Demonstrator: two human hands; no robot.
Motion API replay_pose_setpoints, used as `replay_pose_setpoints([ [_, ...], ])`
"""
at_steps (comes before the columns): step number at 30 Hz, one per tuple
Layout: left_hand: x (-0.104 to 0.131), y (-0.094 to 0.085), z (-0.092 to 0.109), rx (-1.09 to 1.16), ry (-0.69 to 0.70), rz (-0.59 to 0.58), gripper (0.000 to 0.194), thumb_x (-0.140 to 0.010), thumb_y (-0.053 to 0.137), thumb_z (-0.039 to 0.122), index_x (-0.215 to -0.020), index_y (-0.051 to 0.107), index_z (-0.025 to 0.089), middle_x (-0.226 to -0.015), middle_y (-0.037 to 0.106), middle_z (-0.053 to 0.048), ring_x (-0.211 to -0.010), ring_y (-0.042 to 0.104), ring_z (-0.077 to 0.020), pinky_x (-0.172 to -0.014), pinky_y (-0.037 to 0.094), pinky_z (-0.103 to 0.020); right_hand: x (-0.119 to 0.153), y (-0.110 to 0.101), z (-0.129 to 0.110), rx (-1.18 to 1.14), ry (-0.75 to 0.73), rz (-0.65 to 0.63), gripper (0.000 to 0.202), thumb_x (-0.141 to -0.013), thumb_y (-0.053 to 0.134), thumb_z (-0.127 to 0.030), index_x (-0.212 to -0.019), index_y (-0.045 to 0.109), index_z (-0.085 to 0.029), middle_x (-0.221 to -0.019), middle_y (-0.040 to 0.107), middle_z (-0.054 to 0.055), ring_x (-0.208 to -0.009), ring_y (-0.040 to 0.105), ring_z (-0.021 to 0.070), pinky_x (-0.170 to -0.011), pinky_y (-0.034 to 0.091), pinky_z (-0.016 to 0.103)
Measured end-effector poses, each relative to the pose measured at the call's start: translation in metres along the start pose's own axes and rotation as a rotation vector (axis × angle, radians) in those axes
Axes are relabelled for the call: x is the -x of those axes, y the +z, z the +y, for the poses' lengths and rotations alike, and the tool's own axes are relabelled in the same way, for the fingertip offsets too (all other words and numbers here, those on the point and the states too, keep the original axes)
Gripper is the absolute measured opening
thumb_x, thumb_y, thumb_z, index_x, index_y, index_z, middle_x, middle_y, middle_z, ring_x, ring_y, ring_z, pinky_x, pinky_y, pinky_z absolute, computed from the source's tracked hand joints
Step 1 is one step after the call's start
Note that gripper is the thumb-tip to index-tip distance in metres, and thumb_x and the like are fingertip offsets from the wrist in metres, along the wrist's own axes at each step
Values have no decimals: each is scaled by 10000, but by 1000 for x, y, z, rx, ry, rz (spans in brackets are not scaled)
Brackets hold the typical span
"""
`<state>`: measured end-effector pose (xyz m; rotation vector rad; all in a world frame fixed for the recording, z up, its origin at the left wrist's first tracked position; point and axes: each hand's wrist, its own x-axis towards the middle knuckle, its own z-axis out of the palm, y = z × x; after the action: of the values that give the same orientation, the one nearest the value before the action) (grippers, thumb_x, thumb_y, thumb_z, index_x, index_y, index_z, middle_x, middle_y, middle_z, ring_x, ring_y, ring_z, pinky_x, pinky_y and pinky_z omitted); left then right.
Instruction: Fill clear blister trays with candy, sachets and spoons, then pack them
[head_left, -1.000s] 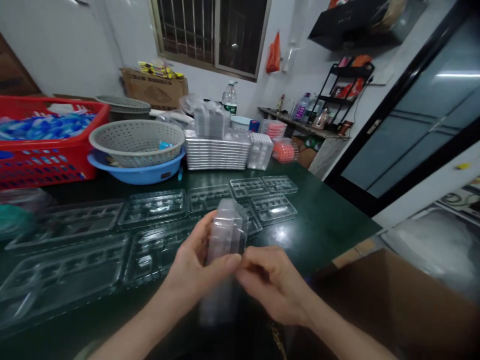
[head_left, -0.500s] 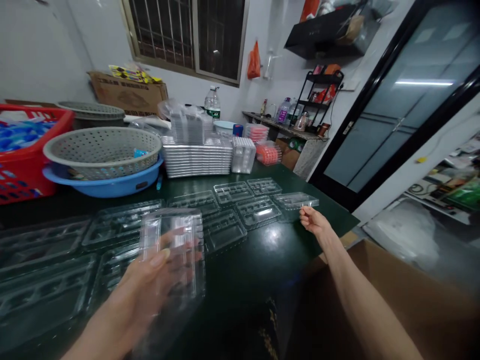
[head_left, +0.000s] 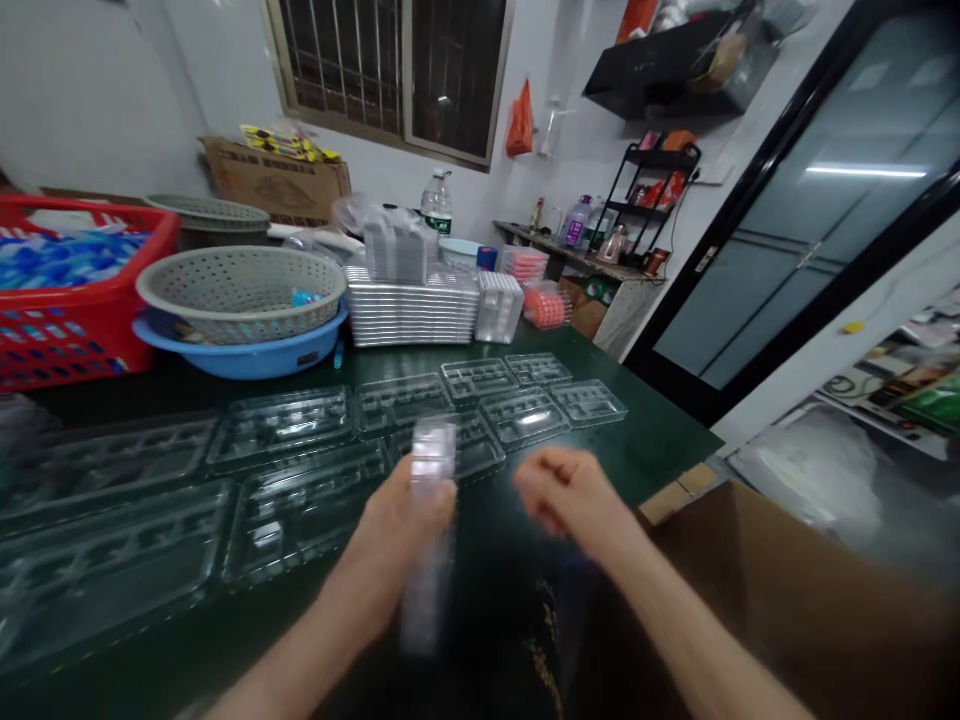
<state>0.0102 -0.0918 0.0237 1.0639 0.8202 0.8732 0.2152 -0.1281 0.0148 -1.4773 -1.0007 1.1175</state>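
My left hand (head_left: 409,515) is wrapped round a stack of clear plastic trays (head_left: 433,450), tilted edge-on toward me and blurred. To its right, my right hand (head_left: 566,490) hovers over the table with its fingers curled in; it is smeared by motion, and nothing shows in it. Beyond both hands, several clear compartment trays lie flat in two rows on the dark green table (head_left: 652,450). The far right one in the front row is a clear tray (head_left: 587,402). A nearer clear tray (head_left: 307,510) lies left of my left hand.
Stacked trays (head_left: 412,312) stand at the back. To the left are a grey colander (head_left: 244,290) in a blue basin (head_left: 255,360) and a red basket (head_left: 82,325) of blue packets. An open cardboard box (head_left: 750,560) sits by the table's right edge.
My right hand has let go of the far right tray, now flat on the table, and come back toward my left. My left hand has moved right, turning its stack edge-on.
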Motion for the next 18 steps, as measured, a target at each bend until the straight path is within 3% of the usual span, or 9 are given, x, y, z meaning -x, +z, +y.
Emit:
replay_pose_setpoints([
  [1,1,4,-1,-11,26,-41,531,-635,713,480,-1039,573,166,-660,572,-4,-591,533,-126,-521,417,-208,16,22,-6,52,-46,-186,239,-690,693,-376,-727,620,-152,-530,547,-36,-393,434,49,-346,303,167],
  [4,7,9,-4,48,39,-171,512,-686,674,465,-1070,521,164,-629,546,6,-549,548,-134,-497,418,-218,43,64,-19,26,-133,-338,207,-673,709,-336,-698,612,-155,-562,545,-44,-426,440,41,-373,328,157],
  [6,11,5,-7,70,34,-219,469,-740,618,464,-1072,493,157,-603,545,1,-506,554,-144,-473,414,-232,44,70,-21,-15,-118,-381,208,-696,688,-335,-679,593,-151,-536,536,-48,-392,428,38,-360,320,159],
  [11,14,-8,-14,86,20,-307,391,-807,518,481,-967,494,125,-514,537,-13,-476,542,-158,-471,410,-252,33,65,-17,-38,-66,-523,232,-761,612,-367,-700,577,-146,-543,559,-32,-367,437,41,-348,309,159],
  [14,15,-8,-9,22,43,-232,442,-778,571,452,-1070,487,131,-585,568,-19,-540,563,-167,-511,428,-263,35,67,-19,71,-119,-531,204,-797,551,-325,-689,554,-152,-542,519,-44,-388,412,36,-372,304,162],
  [16,17,-6,-4,-80,89,-113,539,-718,663,387,-1164,464,159,-792,619,-56,-724,595,-194,-624,461,-281,42,70,-21,216,-246,-443,161,-793,516,-230,-649,522,-158,-553,480,-48,-449,405,40,-429,314,171],
  [18,19,-3,1,-141,116,-73,633,-651,729,344,-1202,461,185,-1008,602,-85,-903,570,-227,-723,463,-291,50,74,-22,328,-373,-363,148,-760,490,-141,-614,482,-163,-556,438,-53,-493,388,46,-463,305,178],
])
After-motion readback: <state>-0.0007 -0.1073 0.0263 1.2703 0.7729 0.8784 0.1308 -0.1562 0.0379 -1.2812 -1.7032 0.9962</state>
